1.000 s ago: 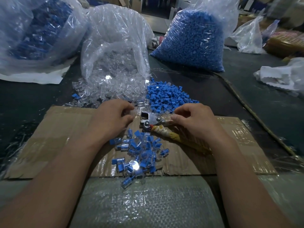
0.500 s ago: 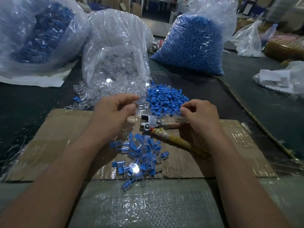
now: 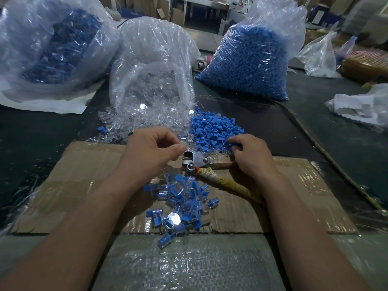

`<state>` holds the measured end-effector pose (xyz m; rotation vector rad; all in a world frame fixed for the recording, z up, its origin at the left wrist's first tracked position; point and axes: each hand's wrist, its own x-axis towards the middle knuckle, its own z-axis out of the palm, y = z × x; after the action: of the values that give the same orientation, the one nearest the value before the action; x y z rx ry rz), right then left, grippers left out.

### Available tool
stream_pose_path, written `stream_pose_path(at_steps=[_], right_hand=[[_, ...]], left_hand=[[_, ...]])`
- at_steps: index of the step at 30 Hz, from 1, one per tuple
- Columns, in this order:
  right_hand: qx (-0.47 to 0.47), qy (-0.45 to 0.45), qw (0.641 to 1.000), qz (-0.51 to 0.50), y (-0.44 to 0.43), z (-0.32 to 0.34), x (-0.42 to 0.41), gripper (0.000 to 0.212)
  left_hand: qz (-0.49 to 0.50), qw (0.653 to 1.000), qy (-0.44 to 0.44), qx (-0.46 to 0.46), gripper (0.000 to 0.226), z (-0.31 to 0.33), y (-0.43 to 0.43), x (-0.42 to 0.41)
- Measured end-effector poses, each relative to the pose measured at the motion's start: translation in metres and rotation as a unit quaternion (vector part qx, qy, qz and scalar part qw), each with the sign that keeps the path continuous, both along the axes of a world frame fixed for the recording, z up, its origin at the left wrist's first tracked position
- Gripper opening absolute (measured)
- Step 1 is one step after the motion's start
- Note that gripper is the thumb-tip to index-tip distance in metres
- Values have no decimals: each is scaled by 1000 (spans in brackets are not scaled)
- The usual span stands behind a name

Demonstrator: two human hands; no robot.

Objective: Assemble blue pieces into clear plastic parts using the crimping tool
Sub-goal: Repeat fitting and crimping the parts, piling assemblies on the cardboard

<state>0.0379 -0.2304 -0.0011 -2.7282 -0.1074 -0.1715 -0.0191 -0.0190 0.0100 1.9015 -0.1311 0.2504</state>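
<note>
My left hand (image 3: 151,152) hovers over the cardboard, thumb and forefinger pinching a small clear plastic part (image 3: 185,142) just left of the crimping tool's head. The crimping tool (image 3: 198,162) lies flat on the cardboard, its tape-wrapped handles (image 3: 226,183) pointing right and toward me. My right hand (image 3: 252,158) has its fingers curled down onto the near edge of the loose blue pieces (image 3: 214,131), pinching one there. Loose clear parts (image 3: 144,120) spill from a bag behind my left hand. A heap of assembled blue-in-clear pieces (image 3: 180,204) lies between my forearms.
A cardboard sheet (image 3: 84,177) covers the dark table. A clear bag of clear parts (image 3: 153,66), a full bag of blue pieces (image 3: 249,61) and another bag (image 3: 48,45) stand behind. A cord (image 3: 315,143) runs along the right; white wrapping (image 3: 361,106) lies far right.
My right hand left the tool's handle and moved up to the blue pile. My left hand lifted slightly away from the tool's head, keeping its pinch.
</note>
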Motion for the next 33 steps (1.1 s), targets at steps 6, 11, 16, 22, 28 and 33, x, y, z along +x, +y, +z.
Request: stream_pose_path(at_steps=[6, 11, 16, 22, 28, 33], right_hand=[[54, -51, 996, -42, -1, 2, -1, 38], [-24, 44, 997, -58, -2, 4, -1, 47], [-17, 13, 999, -25, 0, 5, -2, 33], [4, 12, 1000, -6, -4, 5, -2, 21], [68, -25, 997, -11, -6, 4, -4, 25], [125, -41, 991, -19, -7, 5, -5, 24]], left_hand=[[1, 1000, 17, -14, 10, 0, 2, 0], [3, 1000, 19, -17, 10, 1, 2, 1], [6, 1000, 23, -15, 10, 1, 2, 0], [-2, 999, 33, -36, 7, 3, 1, -2], [-8, 998, 38, -55, 15, 4, 1, -3], [-1, 997, 42, -63, 18, 3, 0, -2]])
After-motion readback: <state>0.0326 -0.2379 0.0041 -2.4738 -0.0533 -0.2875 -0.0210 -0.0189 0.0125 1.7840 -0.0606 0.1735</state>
